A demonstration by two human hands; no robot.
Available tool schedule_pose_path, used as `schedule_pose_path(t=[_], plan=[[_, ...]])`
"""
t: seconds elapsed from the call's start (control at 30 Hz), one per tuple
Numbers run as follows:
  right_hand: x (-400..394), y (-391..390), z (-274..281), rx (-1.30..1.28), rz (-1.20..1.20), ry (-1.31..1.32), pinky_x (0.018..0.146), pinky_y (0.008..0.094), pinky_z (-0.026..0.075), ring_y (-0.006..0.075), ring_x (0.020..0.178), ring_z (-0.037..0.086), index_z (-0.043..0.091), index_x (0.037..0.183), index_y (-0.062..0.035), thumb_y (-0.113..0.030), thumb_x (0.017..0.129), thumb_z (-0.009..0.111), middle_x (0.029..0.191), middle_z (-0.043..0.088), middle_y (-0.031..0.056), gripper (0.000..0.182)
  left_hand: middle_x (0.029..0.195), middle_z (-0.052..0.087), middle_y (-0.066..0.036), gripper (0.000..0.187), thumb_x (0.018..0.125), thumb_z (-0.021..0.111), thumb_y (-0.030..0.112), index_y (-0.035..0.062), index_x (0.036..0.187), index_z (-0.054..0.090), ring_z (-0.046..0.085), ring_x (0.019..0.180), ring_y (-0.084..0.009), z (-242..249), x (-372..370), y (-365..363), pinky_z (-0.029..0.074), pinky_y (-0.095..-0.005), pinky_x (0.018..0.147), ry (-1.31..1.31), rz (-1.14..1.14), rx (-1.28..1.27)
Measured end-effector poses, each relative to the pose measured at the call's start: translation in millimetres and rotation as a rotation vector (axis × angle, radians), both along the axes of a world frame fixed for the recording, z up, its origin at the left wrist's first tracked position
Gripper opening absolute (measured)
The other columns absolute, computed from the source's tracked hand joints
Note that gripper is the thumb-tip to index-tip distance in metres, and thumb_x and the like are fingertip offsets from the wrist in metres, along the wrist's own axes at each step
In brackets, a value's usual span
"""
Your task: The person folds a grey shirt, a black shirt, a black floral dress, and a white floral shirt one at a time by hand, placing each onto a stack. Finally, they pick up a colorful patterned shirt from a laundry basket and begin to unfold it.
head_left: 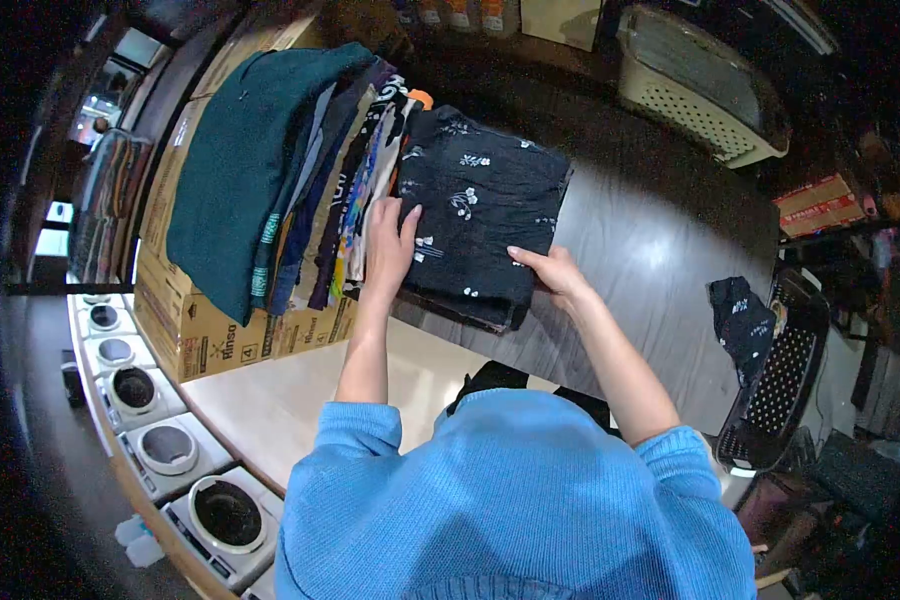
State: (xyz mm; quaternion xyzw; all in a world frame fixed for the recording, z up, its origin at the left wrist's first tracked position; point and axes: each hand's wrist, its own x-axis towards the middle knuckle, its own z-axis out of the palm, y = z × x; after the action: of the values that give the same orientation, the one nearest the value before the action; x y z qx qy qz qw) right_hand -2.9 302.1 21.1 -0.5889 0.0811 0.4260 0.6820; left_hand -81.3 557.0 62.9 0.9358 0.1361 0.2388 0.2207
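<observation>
Blue knit covers the person's torso and upper arms, a sweater (510,480) with its sleeves ending near the elbows. Ahead of it, both bare forearms reach to a folded black garment (480,215) with white flowers, lying above the grey wood-look bench (640,250) with more dark cloth layered under its near edge. At the garment's left edge is the left hand (388,245), fingers extended and slightly parted, thumb touching the print. At its right edge, the right hand (555,272) lays its thumb on top; the other fingers are hidden, so I cannot tell how closely they hold.

Just left of the garment stands a row of folded clothes (335,190), with a broad dark green piece (260,170) outermost. Printed cardboard boxes (225,335) show beside and below that green piece. Well to the garment's right, a black floral cloth (742,325) drapes at a dark perforated basket (785,370). Farther off, beyond the garment and to its right, sits a cream basket (705,100).
</observation>
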Motion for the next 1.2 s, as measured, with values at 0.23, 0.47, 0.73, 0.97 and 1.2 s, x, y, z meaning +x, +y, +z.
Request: schedule_pose_path(t=[0.23, 0.47, 0.73, 0.97, 1.2], plan=[[-72, 17, -10, -0.013, -0.191, -0.218, 0.082, 0.0337, 0.05, 0.0186, 0.089, 0.064, 0.064, 0.106, 0.0041, -0.02, 0.086, 0.071, 0.096, 0.069, 0.01, 0.032, 0.081, 0.063, -0.027, 0.028, 0.096, 0.056, 0.026, 0.0016, 0.108, 0.056, 0.061, 0.08, -0.0459, -22, -10, 31, 0.047, -0.0513, 0.07, 0.389, 0.065, 0.006], [-35, -33, 4, -0.344, 0.066, -0.299, 0.054, 0.0364, 0.05, 0.0248, 0.059, 0.064, 0.056, 0.112, 0.0004, -0.052, 0.084, 0.067, 0.081, 0.065, 0.0161, 0.06, 0.146, 0.038, -0.024, 0.059, 0.096, 0.051, 0.038, 0.0068, 0.145, 0.037, 0.031, 0.136, -0.042, 7, -5, -60, 0.024, -0.0489, 0.112, 0.063, 0.176, 0.154], [-2, -319, -12, -1.641, -0.147, -1.091, 0.107, 0.0606, 0.025, 0.0424, 0.134, 0.032, 0.043, 0.136, -0.0041, -0.044, 0.074, 0.073, 0.146, 0.036, 0.0232, 0.08, 0.157, 0.021, -0.014, 0.076, 0.088, 0.055, 0.054, 0.0191, 0.151, 0.03, 0.015, 0.143, -0.0428, -69, -8, -106, 0.014, -0.0731, 0.105, 0.267, 0.068, 0.43], [-17, -430, -45, -1.295, -0.555, -0.971, 0.072, 0.0517, 0.049, 0.0426, 0.078, 0.063, 0.054, 0.118, -0.0033, -0.007, 0.083, 0.051, 0.083, 0.065, 0.022, 0.035, 0.155, 0.02, -0.021, 0.089, 0.079, 0.073, 0.035, 0.0045, 0.149, 0.027, 0.017, 0.144, -0.0399, -34, 14, -181, 0.022, -0.0574, 0.112, 0.209, -0.127, 0.167], [-63, -334, 108, -0.363, -0.171, -1.38, 0.072, 0.0431, 0.054, 0.037, 0.081, 0.066, 0.058, 0.104, 0.0008, 0.0, 0.075, 0.056, 0.09, 0.064, 0.0228, 0.029, 0.148, 0.036, -0.017, 0.079, 0.091, 0.056, 0.029, 0.0049, 0.153, 0.014, 0.041, 0.131, -0.0256, -23, 29, -439, 0.028, -0.0372, 0.112, 0.228, -0.883, -1.059]])
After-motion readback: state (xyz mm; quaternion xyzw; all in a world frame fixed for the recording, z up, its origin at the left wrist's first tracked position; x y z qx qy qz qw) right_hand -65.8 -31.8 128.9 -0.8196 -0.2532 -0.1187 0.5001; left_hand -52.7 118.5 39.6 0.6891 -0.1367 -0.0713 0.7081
